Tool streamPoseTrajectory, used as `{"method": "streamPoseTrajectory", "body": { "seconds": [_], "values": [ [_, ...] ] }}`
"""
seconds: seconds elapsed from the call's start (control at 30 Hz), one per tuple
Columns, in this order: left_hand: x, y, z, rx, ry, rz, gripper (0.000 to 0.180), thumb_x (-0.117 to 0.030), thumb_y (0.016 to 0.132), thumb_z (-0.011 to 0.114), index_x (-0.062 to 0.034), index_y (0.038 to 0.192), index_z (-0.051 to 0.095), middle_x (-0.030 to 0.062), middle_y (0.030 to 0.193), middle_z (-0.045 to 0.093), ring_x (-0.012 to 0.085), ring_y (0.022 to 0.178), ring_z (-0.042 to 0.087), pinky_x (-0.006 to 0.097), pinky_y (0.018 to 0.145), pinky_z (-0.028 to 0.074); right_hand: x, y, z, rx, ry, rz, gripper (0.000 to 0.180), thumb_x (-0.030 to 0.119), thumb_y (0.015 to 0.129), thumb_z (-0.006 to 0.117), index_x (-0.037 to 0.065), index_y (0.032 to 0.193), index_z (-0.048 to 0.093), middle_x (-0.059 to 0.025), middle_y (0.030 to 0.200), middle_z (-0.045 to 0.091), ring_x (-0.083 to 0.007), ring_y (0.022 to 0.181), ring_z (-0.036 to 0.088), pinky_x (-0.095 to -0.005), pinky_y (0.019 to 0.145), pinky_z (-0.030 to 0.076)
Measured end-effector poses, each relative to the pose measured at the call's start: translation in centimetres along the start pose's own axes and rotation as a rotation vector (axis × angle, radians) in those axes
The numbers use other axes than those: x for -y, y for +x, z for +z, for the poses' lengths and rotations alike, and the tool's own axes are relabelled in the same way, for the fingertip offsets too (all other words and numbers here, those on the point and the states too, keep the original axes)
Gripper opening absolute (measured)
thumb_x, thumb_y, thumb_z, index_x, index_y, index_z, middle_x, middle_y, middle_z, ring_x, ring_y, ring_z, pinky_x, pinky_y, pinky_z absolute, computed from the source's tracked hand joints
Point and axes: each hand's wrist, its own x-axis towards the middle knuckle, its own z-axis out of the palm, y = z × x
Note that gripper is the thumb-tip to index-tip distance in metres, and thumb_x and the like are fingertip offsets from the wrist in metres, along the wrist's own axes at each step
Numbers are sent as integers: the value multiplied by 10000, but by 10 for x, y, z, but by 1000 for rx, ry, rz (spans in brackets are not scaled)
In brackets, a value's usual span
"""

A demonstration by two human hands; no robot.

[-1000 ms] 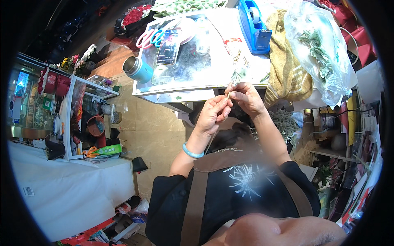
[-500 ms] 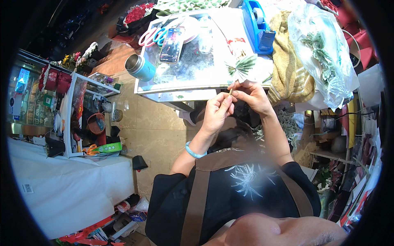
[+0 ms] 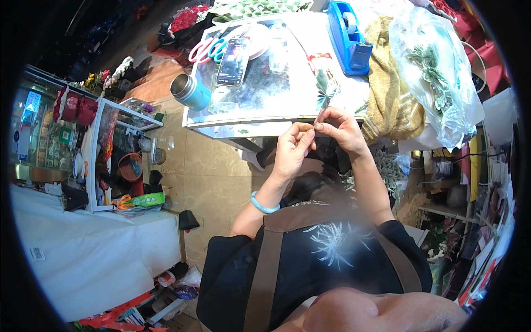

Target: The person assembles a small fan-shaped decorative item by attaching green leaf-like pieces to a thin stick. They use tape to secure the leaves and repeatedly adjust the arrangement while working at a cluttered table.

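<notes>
Both hands meet in front of the table's near edge, fingertips pinched together on a thin stem. My left hand [image 3: 295, 146], with a pale blue bangle on its wrist, has thumb and forefinger closed at the stem's lower end. Just to its right, my right hand [image 3: 344, 133] pinches the same stem slightly higher. Out of the fingers, pointing away from me, rises a pleated green leaf [image 3: 324, 93], seen narrow and partly folded. The fingers hide most of the stem.
On the glass-topped table [image 3: 238, 117] lie a phone [image 3: 232, 62], scissors with pink and blue handles [image 3: 208, 50] and a blue tape dispenser [image 3: 349, 41]. A steel-blue tumbler [image 3: 191, 92] stands at its left corner. A mustard towel [image 3: 387, 88] and a plastic bag of leaves [image 3: 434, 72] lie right.
The leaf has turned on its stem, from a wide-spread fan to a narrower side view. Both hands stay nearly in place, with small finger movements at the stem.
</notes>
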Motion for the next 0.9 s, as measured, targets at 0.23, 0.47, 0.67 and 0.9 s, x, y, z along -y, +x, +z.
{"method": "streamPoseTrajectory", "body": {
  "seconds": [0.23,0.47,0.67,0.9],
  "values": [
    [-4,-5,3,-13,-18,70,179,-188,909,538,-17,863,561,-5,646,529,31,533,455,139,463,326,-2,-4,7,-35,190,16,115,47,777,660,-5,863,604,-52,828,605,-117,775,565,-246,730,452],
    [-9,-3,1,207,-308,-172,215,-220,919,515,-16,869,558,28,595,544,37,412,387,137,398,288,-3,-4,-1,78,261,-47,82,-2,749,669,-10,814,619,-67,809,621,-138,762,593,-265,724,470],
    [0,-5,9,-34,-39,53,144,-159,883,577,-26,928,544,19,679,568,39,522,469,146,446,331,8,-6,1,-65,64,14,113,9,738,683,8,830,618,-62,833,619,-128,784,586,-259,728,473],
    [3,-5,2,75,-90,6,141,-158,892,562,-18,901,546,-1,683,543,36,547,464,144,469,329,20,-13,-4,29,-38,13,186,-2,776,654,-23,958,618,-59,907,619,-124,846,590,-263,774,480]
  ]
}}
